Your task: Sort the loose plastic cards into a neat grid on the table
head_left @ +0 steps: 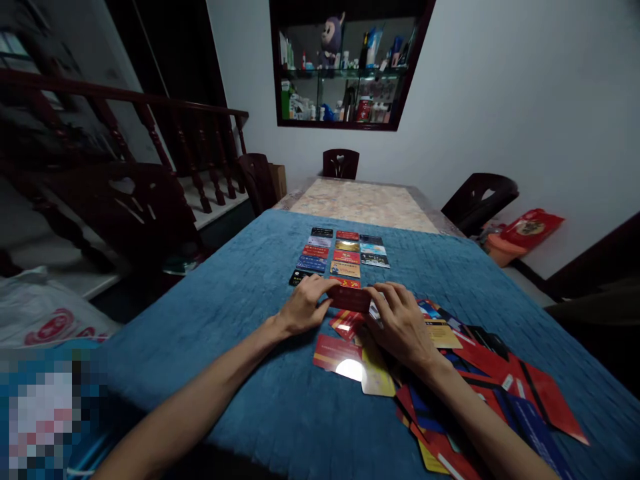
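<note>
Between my two hands is a dark red card [350,299], held up off the table by its short ends. My left hand [306,303] pinches its left end, while my right hand [400,320] grips the right end. Just beyond it, overlapping cards lie in three columns: a left column [313,262], a middle column [347,257] and a right column [374,259]. Under and beside my right hand spreads a loose heap of cards [485,357], mostly red, blue and yellow. A red card [336,355] and a yellow card [376,373] lie at its left edge.
A blue cloth [240,280] covers the near part of the table; the patterned far end [365,198] is uncovered. Dark wooden chairs stand around, one at the far end [341,163]. A white bag [45,313] sits at the left, a red bag [531,228] at the right.
</note>
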`<state>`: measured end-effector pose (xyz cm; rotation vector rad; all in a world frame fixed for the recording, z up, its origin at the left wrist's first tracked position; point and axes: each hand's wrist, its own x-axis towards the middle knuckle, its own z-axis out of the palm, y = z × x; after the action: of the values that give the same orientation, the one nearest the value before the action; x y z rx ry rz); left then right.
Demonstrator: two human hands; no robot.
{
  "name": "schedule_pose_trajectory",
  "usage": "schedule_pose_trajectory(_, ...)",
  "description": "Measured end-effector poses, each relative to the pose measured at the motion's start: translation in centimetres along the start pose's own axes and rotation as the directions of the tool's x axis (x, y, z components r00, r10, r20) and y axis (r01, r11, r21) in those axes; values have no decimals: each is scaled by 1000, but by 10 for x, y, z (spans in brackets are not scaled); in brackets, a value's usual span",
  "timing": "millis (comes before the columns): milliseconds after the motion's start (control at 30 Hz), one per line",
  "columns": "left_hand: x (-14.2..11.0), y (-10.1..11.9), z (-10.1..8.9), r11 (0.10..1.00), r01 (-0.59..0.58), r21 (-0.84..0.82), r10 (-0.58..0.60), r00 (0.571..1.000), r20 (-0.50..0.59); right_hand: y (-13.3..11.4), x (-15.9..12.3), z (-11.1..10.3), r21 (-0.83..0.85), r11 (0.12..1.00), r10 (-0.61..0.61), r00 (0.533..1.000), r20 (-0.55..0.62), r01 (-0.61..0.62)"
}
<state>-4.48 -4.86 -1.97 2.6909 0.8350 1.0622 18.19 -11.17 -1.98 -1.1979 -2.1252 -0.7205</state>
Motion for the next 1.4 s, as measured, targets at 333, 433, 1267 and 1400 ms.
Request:
schedule_pose_trajectory(333,18,-13,-18,976,-108,188,84,988,131,23,25,12,121,992,-47,998,45,42)
schedule_pose_trajectory(433,27,-23,-25,963,-150,223,113,979,170,31,37,19,167,985,-64,996,66,53)
schedule_pose_trajectory(1267,99,-135,-42,926,4,378,-170,898,406,67,136,127,216,962,60,902,428,-167)
schedule_pose_trajectory(1400,105,-152,-33,923,11,385,-189,883,429,69,142,142,194,962,82,877,473,-194)
